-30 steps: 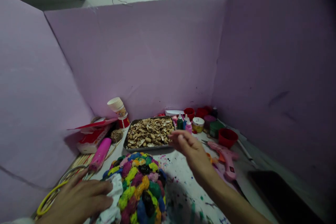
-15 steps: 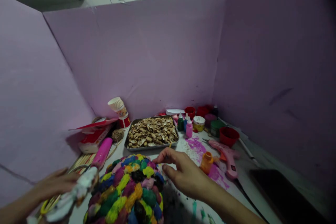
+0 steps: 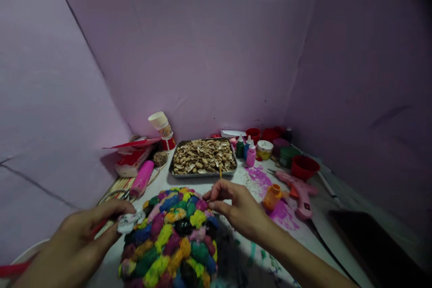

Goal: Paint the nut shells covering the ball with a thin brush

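1. Head view, location: the multicoloured piece [image 3: 175, 234] lies between the hands, low in the frame, on the near side of the tray [image 3: 202, 174].
2. Head view, axis: the visible part of the piece runs chiefly near to far, toward the tray. The bottom edge of the frame cuts it off, so its full length cannot be told.
3. Head view, left hand [image 3: 79, 234]: pinches a pale wad [image 3: 130, 221] against or just beside the left edge of the piece, which lies to this hand's right.
4. Head view, right hand [image 3: 236, 202]: fingers closed around a thin stick [image 3: 220, 172], its end upright above the knuckles. Fingertips sit at the far right edge; contact cannot be told.
5. Head view, proximity: the hands are apart. The right fingertips are nearer the far end.
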`<action>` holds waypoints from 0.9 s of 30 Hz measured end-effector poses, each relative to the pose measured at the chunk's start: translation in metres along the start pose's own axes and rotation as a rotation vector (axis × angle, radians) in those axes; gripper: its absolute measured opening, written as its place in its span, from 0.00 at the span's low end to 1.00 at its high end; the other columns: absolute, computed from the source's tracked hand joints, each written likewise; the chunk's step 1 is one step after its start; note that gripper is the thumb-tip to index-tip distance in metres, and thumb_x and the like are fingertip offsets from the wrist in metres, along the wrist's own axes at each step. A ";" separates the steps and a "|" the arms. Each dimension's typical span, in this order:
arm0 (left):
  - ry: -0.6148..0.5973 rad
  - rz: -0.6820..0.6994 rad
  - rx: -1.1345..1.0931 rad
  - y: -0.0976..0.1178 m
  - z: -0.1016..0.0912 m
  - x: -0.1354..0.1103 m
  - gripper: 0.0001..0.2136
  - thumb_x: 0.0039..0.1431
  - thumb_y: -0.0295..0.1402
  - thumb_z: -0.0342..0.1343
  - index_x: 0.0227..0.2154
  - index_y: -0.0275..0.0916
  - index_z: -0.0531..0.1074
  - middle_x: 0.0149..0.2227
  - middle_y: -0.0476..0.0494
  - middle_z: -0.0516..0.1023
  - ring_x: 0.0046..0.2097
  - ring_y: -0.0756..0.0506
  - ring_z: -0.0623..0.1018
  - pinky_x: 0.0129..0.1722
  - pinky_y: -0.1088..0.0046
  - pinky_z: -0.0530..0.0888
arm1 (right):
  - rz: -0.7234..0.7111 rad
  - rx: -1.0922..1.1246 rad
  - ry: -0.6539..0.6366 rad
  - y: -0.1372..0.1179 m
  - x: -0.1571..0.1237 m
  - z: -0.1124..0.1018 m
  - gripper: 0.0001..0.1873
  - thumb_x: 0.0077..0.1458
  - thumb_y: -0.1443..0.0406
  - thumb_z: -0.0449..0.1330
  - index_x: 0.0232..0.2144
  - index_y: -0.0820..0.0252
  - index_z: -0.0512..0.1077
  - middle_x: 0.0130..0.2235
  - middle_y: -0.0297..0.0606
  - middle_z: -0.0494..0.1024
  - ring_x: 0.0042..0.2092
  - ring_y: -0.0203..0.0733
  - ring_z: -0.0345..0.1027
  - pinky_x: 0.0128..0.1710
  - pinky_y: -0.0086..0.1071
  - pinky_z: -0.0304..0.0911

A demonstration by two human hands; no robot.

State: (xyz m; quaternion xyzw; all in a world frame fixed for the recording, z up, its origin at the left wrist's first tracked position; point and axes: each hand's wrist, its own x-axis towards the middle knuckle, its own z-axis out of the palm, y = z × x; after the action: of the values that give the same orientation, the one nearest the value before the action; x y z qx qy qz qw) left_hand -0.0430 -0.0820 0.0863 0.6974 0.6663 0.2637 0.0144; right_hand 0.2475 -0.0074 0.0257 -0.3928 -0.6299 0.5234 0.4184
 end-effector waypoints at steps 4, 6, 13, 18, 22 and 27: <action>0.003 -0.050 -0.085 0.017 -0.001 0.007 0.14 0.52 0.46 0.51 0.29 0.47 0.79 0.30 0.56 0.84 0.30 0.47 0.82 0.29 0.78 0.76 | -0.006 0.095 0.050 0.006 0.002 0.006 0.07 0.46 0.67 0.60 0.23 0.55 0.64 0.33 0.38 0.81 0.39 0.43 0.77 0.38 0.35 0.69; 0.016 -0.064 -0.130 0.019 0.001 0.010 0.14 0.51 0.47 0.53 0.28 0.46 0.79 0.29 0.54 0.83 0.30 0.46 0.81 0.29 0.77 0.77 | -0.022 0.116 0.070 0.009 0.002 0.008 0.07 0.46 0.67 0.60 0.22 0.55 0.64 0.31 0.37 0.81 0.39 0.43 0.77 0.38 0.34 0.69; 0.057 -0.100 -0.178 0.019 0.006 0.013 0.21 0.48 0.55 0.55 0.27 0.43 0.79 0.30 0.51 0.84 0.34 0.44 0.82 0.32 0.75 0.77 | -0.123 0.090 0.125 0.012 0.000 0.007 0.06 0.49 0.68 0.57 0.23 0.54 0.63 0.29 0.36 0.79 0.37 0.43 0.77 0.38 0.35 0.69; 0.079 -0.042 -0.071 0.028 0.007 0.016 0.14 0.48 0.47 0.54 0.27 0.44 0.79 0.29 0.53 0.84 0.30 0.47 0.82 0.29 0.79 0.76 | -0.162 0.022 0.169 0.016 0.000 0.008 0.09 0.52 0.67 0.55 0.22 0.54 0.60 0.29 0.37 0.78 0.38 0.44 0.76 0.38 0.35 0.68; 0.083 0.039 -0.048 0.032 0.009 0.018 0.13 0.50 0.45 0.54 0.29 0.44 0.78 0.30 0.53 0.85 0.32 0.47 0.83 0.34 0.78 0.78 | -0.178 -0.086 0.160 0.016 0.002 0.002 0.08 0.52 0.67 0.55 0.23 0.54 0.62 0.28 0.36 0.78 0.36 0.44 0.75 0.37 0.35 0.67; 0.089 0.099 -0.070 0.033 0.012 0.013 0.16 0.51 0.50 0.56 0.32 0.44 0.80 0.39 0.49 0.85 0.40 0.43 0.83 0.41 0.73 0.78 | -0.214 -0.244 0.155 -0.015 -0.001 -0.020 0.04 0.52 0.67 0.57 0.26 0.56 0.70 0.28 0.36 0.79 0.33 0.44 0.74 0.34 0.35 0.64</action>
State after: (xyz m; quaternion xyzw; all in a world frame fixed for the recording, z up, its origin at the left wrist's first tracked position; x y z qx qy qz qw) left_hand -0.0088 -0.0692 0.0929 0.7162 0.6213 0.3178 -0.0037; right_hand 0.2657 -0.0041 0.0424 -0.4106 -0.6928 0.3635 0.4683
